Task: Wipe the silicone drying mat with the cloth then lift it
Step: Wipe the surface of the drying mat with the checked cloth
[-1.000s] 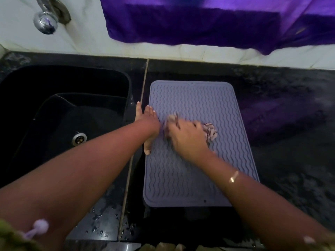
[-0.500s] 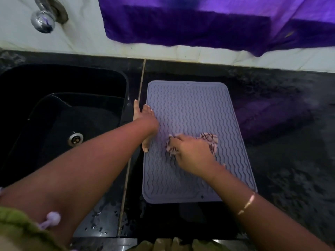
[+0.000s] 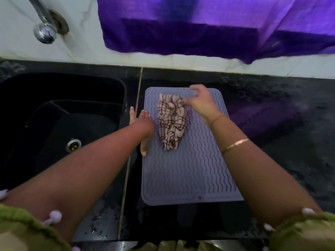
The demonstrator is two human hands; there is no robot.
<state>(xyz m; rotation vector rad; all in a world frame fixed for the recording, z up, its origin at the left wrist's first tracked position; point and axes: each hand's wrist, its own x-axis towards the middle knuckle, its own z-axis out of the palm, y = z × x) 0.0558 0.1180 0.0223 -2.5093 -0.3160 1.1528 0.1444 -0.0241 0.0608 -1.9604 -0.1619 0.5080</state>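
Observation:
A grey-lilac silicone drying mat (image 3: pixel 188 171) with wavy ridges lies flat on the black counter right of the sink. A checked beige-and-brown cloth (image 3: pixel 172 122) trails down its upper middle. My right hand (image 3: pixel 201 102) pinches the cloth's top end near the mat's far edge, with the rest of the cloth stretched toward me. My left hand (image 3: pixel 143 127) rests flat with spread fingers on the mat's left edge, thumb on the mat and the other fingers on the counter strip beside the sink.
A black sink (image 3: pixel 59 127) with a metal drain (image 3: pixel 73 144) lies to the left, a chrome tap (image 3: pixel 44 31) above it. Purple fabric (image 3: pixel 208 26) hangs on the white wall behind. Black counter (image 3: pixel 281 142) extends right. Water drops sit near the front edge.
My right hand has moved from the mat's middle up to its far edge, pulling the bunched cloth out long. My left hand has stayed on the mat's left edge.

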